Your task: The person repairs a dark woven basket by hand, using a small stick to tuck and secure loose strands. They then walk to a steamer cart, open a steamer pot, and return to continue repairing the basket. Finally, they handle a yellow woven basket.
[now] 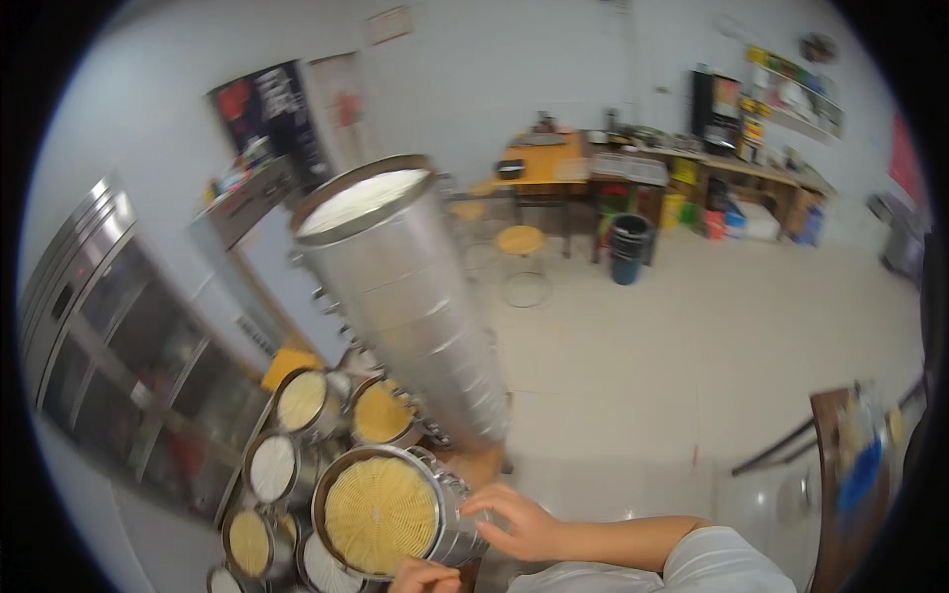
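Note:
A round metal steamer (460, 539) with a yellow woven-looking liner (381, 514) inside tops a stack at the lower middle. My right hand (519, 526) is at its right outer side, thumb and fingers apart, seemingly touching the metal wall. By the steamer's near rim, my left hand (425, 577) is partly cut off by the lower edge. Its fingers look curled, and what they hold, if anything, is hidden. A tall stack of metal steamers (415, 287) rises just beyond, slightly blurred, with white contents (364, 203) in its top tier.
Several more steamers, among them one with a white surface (272, 468) and one with a yellow surface (384, 411), crowd the left. Behind them stands a metal-framed cabinet (133, 385). Across the tiled floor are a stool (521, 240), a dark bin (628, 247) and a counter (727, 163).

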Demonstrator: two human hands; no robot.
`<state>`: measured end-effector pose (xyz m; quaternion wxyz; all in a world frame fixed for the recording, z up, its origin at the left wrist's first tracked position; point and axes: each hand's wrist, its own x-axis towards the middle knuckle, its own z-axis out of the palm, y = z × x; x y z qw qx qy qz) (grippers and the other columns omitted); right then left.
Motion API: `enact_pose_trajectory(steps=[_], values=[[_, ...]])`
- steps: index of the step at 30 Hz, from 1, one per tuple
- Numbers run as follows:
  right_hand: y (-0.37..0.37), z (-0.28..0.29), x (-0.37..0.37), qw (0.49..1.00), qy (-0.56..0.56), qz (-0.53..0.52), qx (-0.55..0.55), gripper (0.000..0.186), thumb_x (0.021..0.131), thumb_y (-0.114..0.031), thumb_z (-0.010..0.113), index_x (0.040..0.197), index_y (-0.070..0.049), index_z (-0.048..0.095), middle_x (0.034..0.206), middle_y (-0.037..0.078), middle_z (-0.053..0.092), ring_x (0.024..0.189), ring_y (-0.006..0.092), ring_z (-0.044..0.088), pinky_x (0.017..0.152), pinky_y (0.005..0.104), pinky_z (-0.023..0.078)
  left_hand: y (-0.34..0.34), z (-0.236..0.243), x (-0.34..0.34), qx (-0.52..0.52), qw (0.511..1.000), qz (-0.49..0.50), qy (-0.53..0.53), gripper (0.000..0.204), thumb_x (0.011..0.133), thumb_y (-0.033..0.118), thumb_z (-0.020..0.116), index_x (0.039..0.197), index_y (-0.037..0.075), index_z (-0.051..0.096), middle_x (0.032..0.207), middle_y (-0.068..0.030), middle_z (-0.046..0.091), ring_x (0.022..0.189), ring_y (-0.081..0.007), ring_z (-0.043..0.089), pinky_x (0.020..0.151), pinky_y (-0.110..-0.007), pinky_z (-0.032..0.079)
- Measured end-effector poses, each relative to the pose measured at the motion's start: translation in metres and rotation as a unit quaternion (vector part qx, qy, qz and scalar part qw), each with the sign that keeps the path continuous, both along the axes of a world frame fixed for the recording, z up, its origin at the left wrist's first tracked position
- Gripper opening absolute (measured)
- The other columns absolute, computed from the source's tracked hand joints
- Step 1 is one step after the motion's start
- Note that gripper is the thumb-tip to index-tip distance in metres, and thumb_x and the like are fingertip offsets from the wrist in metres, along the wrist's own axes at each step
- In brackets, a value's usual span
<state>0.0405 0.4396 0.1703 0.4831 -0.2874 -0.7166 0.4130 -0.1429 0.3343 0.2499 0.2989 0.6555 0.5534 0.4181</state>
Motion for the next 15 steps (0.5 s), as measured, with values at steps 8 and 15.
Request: enact_pose_trajectory(steps=[8, 15], values=[[-0.051, -0.035, 0.04, 0.984, 0.105, 0.027, -0.141, 0.024, 0.097, -0.019, 0.06, 0.11, 0.0, 0.069, 0.11, 0.016, 0.069, 0.104, 0.0226, 0.063, 0.091, 0.0417, 0.05, 0.038, -0.068, 0.044, 0.034, 0.986, -0.111, -0.12, 0.007, 0.096, 0.01, 0.064, 0.098, 0.003, 0.064, 0.095, -0.0089, 0.062, 0.084, -0.021, 0.059, 0.076, -0.034, 0.051], [-0.045, -0.032, 0.151, 0.984, 0.014, -0.114, -0.139, 0.023, 0.095, -0.021, 0.068, 0.108, -0.002, 0.067, 0.099, 0.008, 0.07, 0.09, 0.0157, 0.063, 0.079, 0.0328, 0.052, 0.107, -0.109, 0.134, -0.065, 0.923, -0.329, -0.19, 0.012, 0.099, 0.006, 0.058, 0.111, 0.004, 0.061, 0.114, -0.0148, 0.058, 0.099, -0.0258, 0.06, 0.084, -0.039, 0.052]])
